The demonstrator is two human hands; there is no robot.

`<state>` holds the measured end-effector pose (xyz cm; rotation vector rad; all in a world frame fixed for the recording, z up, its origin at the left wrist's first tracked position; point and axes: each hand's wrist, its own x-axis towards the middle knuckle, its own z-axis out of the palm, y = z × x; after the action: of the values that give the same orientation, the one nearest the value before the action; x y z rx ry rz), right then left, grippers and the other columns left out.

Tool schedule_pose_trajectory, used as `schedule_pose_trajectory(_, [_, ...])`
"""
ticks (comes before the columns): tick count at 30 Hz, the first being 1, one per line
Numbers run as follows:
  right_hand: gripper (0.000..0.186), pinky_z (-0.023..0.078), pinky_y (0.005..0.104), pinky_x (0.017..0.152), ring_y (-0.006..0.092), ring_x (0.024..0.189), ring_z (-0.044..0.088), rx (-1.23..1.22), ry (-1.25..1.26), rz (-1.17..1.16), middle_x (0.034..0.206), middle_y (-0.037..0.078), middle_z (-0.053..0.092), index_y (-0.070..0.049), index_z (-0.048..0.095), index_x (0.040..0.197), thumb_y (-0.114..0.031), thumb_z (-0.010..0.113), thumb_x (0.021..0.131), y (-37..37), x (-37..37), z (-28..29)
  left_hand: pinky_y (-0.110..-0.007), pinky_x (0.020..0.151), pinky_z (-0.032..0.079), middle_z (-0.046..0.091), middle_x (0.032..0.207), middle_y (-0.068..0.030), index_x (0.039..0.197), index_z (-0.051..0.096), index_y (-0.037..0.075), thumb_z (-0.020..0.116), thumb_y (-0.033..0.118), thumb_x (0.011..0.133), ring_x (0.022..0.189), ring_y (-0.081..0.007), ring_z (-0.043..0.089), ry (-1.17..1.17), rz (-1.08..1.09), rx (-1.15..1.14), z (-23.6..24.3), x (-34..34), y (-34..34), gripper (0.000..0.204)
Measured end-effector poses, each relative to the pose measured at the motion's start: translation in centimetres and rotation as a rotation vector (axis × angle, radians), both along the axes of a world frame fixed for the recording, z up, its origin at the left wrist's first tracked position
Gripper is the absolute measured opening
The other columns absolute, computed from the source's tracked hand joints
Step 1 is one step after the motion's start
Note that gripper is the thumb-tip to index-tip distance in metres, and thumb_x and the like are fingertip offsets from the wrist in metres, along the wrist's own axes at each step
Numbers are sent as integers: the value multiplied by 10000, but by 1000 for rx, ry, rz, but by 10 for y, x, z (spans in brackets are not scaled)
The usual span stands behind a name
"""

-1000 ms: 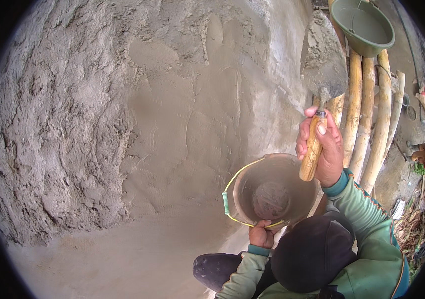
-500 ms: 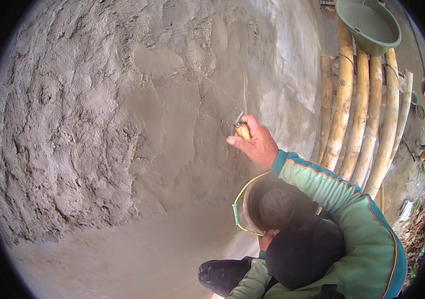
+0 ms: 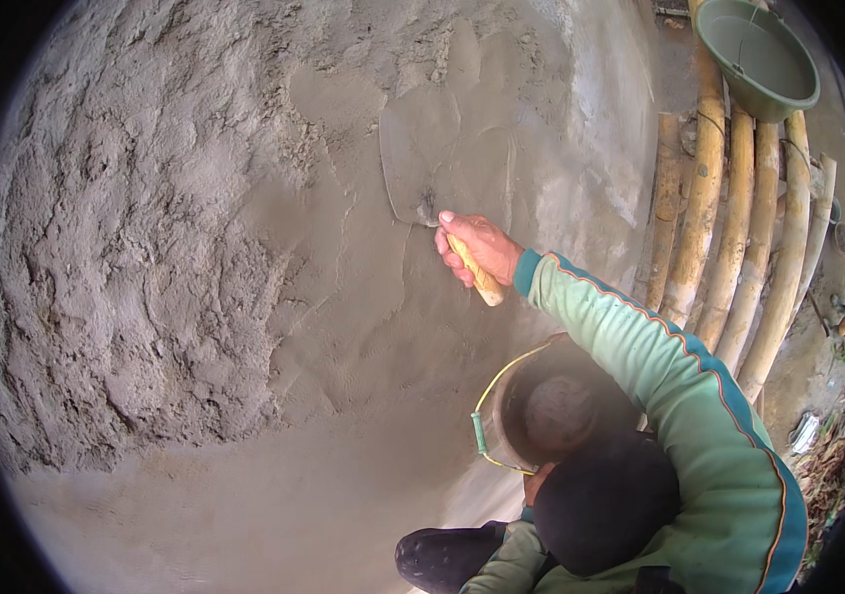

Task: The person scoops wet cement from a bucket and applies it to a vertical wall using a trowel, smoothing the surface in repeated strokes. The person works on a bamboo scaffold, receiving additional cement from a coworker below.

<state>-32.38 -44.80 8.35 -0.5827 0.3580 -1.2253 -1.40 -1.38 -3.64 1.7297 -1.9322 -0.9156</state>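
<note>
Grey mortar (image 3: 363, 287) is lying against the blade of a wooden-handled plastering trowel (image 3: 428, 206), which is extending just beyond the thumb of a worker's right hand (image 3: 482, 247); the fingers are curling closed around the grip. Below those fingers, a bucket (image 3: 511, 416) is opening toward the wall. The left hand (image 3: 538, 482) is touching its rim, largely hidden by a dark cap (image 3: 605, 503), its grip impossible to tell.
</note>
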Motion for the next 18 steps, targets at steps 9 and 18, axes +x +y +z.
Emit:
schedule_pose_trajectory(9, [483,438,317,502,125,535,501,-228,329,54,682,3,506,-105,554,856,-515,475,1099,54,24,16,-403,810,569,727,937,-121,1027,734,7,805,110,866,876,-260,707,196,523,483,39,-46,-41,204])
schedule_pose_trajectory(18, [526,451,300,490,121,510,502,-119,27,49,670,2,499,-109,547,878,-590,507,1087,18,10,73,-415,729,604,708,1039,-141,1246,563,-18,727,-13,844,844,-282,724,375,553,401,67,-77,-41,435])
